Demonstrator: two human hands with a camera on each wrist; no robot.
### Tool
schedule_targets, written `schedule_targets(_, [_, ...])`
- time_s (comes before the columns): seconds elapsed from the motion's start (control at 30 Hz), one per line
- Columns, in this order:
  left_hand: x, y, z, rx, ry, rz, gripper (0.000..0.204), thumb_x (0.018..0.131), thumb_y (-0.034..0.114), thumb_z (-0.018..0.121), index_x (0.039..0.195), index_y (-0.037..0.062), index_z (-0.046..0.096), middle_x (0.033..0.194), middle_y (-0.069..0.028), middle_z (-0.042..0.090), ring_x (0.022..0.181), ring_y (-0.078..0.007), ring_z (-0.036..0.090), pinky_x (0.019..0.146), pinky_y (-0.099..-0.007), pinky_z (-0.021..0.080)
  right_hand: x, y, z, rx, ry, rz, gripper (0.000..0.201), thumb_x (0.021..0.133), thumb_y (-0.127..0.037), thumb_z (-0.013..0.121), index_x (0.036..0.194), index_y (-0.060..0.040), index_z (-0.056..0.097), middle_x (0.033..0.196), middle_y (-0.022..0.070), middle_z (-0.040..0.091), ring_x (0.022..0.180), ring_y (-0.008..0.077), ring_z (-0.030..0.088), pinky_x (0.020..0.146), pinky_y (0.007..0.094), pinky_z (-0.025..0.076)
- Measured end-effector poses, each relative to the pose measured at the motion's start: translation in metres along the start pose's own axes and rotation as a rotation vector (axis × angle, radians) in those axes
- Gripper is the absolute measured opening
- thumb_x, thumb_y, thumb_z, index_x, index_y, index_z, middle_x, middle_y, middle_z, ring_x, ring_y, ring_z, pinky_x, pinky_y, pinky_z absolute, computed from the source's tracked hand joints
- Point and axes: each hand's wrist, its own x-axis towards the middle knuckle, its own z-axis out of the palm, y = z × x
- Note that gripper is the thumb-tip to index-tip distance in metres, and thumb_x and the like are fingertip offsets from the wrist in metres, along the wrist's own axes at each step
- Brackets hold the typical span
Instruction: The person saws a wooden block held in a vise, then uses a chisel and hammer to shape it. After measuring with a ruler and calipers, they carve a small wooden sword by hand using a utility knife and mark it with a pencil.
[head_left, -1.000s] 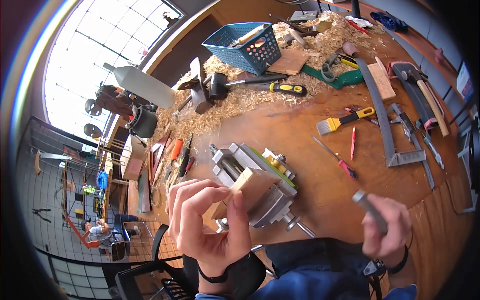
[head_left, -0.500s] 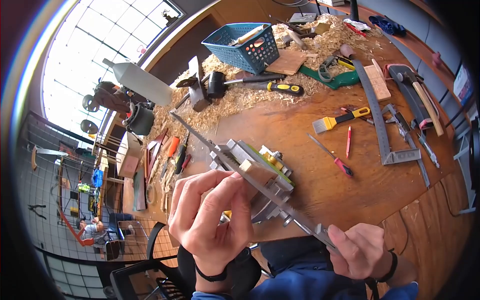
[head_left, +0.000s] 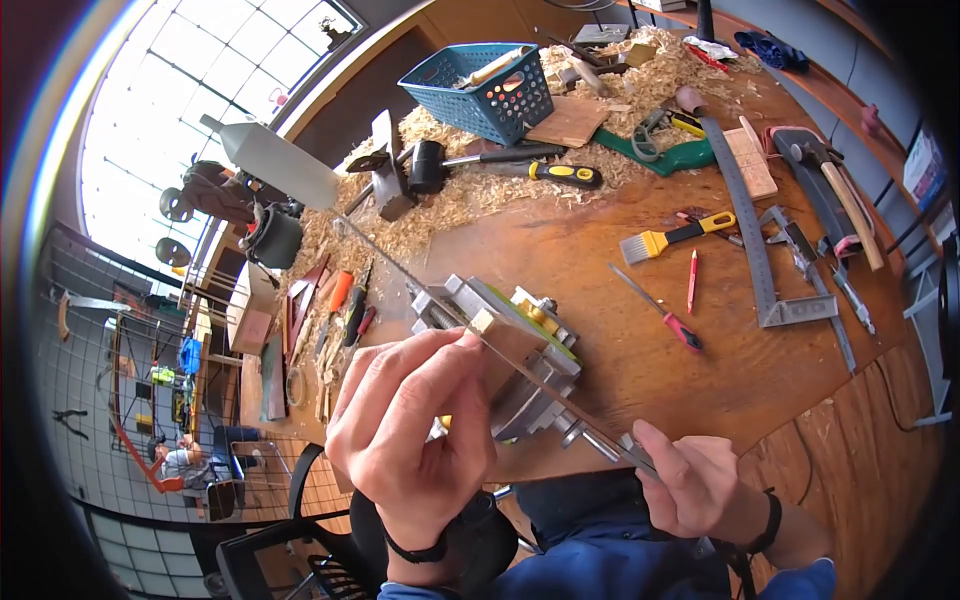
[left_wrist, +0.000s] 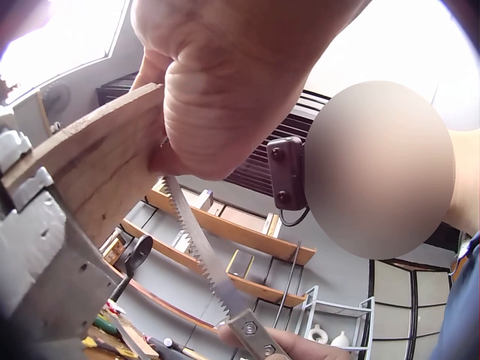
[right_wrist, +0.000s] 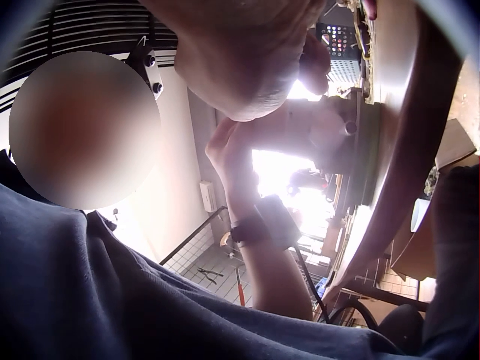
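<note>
My left hand (head_left: 408, 420) pinches the top end of a wooden block (head_left: 512, 342) between thumb and fingers. The block stands up from a metal bench vise (head_left: 470, 298), its lower part between the jaws. A long toothed saw (head_left: 382, 256) crosses the block's end diagonally, its blade right at my left fingertips. My right hand (head_left: 690, 485) grips the saw's metal handle near the table's front edge. In the left wrist view, the saw blade (left_wrist: 195, 240) shows its teeth and meets the block (left_wrist: 112, 161) beside my thumb. The right wrist view hides the saw behind my right hand (right_wrist: 240, 56).
A brush (head_left: 675, 238), a red-handled tool (head_left: 660, 308), a pencil (head_left: 692, 280) and a metal square (head_left: 755, 240) lie to the right. Wood shavings surround a blue basket (head_left: 490, 100) and a black mallet (head_left: 427, 168) behind. Several hand tools (head_left: 340, 290) lie to the left.
My right hand has come leftward and down, bringing the saw's blade across the block's end. Over the last half second it has shifted slightly left. My left hand stays at the block.
</note>
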Motion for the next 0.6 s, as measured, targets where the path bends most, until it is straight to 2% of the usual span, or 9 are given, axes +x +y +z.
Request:
schedule_targets(0.07, [0.002, -0.003, 0.001, 0.001, -0.004, 0.017, 0.024, 0.073, -0.01, 0.073, 0.093, 0.0023, 0.075, 0.086, -0.0121, 0.074, 0.076, -0.0272, 0.07, 0.07, -0.0335, 0.056, 0.002, -0.001, 0.001, 0.005, 0.006, -0.001, 0.057, 0.08, 0.002, 0.07, 0.134, 0.0136, 0.056, 0.068, 0.0069, 0.054, 0.049, 0.0191, 0.054, 0.047, 0.0342, 0.049])
schedule_targets(0.13, [0.004, -0.005, 0.001, -0.006, -0.014, 0.044, 0.024, 0.073, -0.011, 0.073, 0.093, 0.0019, 0.076, 0.086, -0.0121, 0.074, 0.075, -0.0272, 0.07, 0.069, -0.0332, 0.056, 0.004, -0.003, -0.002, -0.129, -0.025, -0.018, 0.053, 0.084, 0.003, 0.069, 0.135, 0.0119, 0.056, 0.068, 0.0057, 0.053, 0.049, 0.0187, 0.053, 0.048, 0.0332, 0.05])
schedule_targets(0.27, [0.003, -0.005, 0.001, -0.015, -0.01, 0.03, 0.023, 0.074, -0.01, 0.075, 0.094, 0.0018, 0.076, 0.086, -0.012, 0.074, 0.075, -0.0266, 0.07, 0.069, -0.0331, 0.055, 0.01, 0.004, -0.01, -0.082, -0.051, 0.026, 0.051, 0.086, 0.004, 0.069, 0.135, 0.0104, 0.058, 0.069, 0.005, 0.055, 0.049, 0.0193, 0.054, 0.049, 0.0331, 0.049])
schedule_targets(0.37, [0.003, -0.005, 0.001, -0.029, -0.015, 0.016, 0.022, 0.075, -0.009, 0.076, 0.093, 0.0019, 0.077, 0.086, -0.0122, 0.075, 0.075, -0.0258, 0.07, 0.068, -0.0325, 0.055, 0.013, 0.004, -0.012, 0.236, 0.085, 0.136, 0.053, 0.084, 0.004, 0.071, 0.135, 0.0087, 0.059, 0.069, 0.0053, 0.056, 0.05, 0.0205, 0.054, 0.049, 0.0341, 0.049])
schedule_targets(0.6, [0.002, -0.006, 0.002, -0.099, -0.004, -0.041, 0.021, 0.074, -0.01, 0.076, 0.093, 0.0013, 0.077, 0.082, -0.0119, 0.073, 0.072, -0.0247, 0.067, 0.065, -0.0313, 0.052, 0.009, 0.008, -0.006, 0.052, 0.047, 0.07, 0.055, 0.083, 0.003, 0.071, 0.137, 0.008, 0.058, 0.071, 0.0078, 0.057, 0.051, 0.0218, 0.056, 0.05, 0.0357, 0.048])
